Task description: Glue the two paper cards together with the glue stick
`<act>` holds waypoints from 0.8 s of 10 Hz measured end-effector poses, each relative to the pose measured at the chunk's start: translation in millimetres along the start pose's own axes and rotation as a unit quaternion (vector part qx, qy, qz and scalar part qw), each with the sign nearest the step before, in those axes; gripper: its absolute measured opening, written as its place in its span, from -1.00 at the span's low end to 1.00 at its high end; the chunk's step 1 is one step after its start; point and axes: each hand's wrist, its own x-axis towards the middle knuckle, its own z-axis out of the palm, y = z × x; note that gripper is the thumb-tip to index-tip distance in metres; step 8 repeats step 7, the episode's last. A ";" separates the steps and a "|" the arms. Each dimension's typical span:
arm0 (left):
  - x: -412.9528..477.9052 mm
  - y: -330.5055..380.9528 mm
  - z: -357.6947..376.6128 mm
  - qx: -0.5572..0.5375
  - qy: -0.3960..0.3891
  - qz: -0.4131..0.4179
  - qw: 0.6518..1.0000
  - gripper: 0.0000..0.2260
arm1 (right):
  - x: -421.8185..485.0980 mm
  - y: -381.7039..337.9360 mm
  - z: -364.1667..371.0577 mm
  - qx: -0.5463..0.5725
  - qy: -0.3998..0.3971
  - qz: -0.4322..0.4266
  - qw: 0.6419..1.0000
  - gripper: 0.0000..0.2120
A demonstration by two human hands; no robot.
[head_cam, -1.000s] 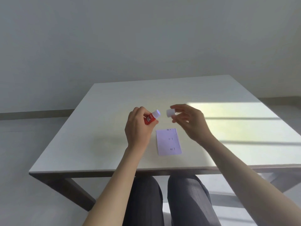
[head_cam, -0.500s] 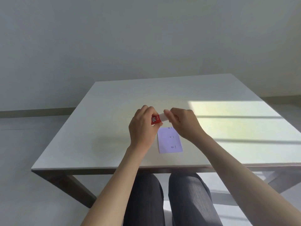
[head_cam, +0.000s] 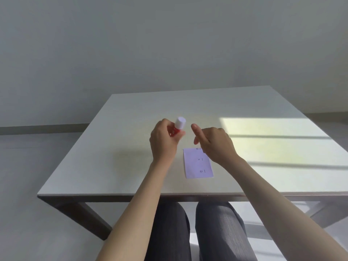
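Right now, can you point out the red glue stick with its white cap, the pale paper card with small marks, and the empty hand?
Red glue stick with white cap (head_cam: 180, 123): head view, on the cap.
Pale paper card (head_cam: 195, 164): head view, its middle.
Right hand (head_cam: 214, 142): head view, back of hand.

Soft, even daylight, fairly dim overall. A bright sunlit patch falls on the table (head_cam: 131, 147) right of centre, crossed by two thin dark bar shadows, so light probably enters from the right. A faint blurry shadow lies on the tabletop left of the left hand (head_cam: 163, 142). No harsh glare. Both hands and the glue stick (head_cam: 178, 127) look slightly motion-blurred; card (head_cam: 195, 163) print is too small to read. Wide-angle stretch toward the edges, forearms enlarged at the bottom.
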 end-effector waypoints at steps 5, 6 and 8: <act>34.2 -47.3 25.4 -0.035 0.027 -0.127 0.991 -0.82 | -14.2 32.5 -12.6 0.004 -0.010 -0.015 1.000 -0.60; 31.9 -47.5 26.3 -0.028 0.017 -0.127 0.991 -0.84 | -12.9 33.4 -10.7 0.004 -0.013 -0.014 1.000 -0.65; 30.8 -54.3 25.6 0.001 -0.035 -0.142 0.989 -0.73 | -10.6 35.3 -2.0 0.002 -0.014 0.000 1.000 -0.70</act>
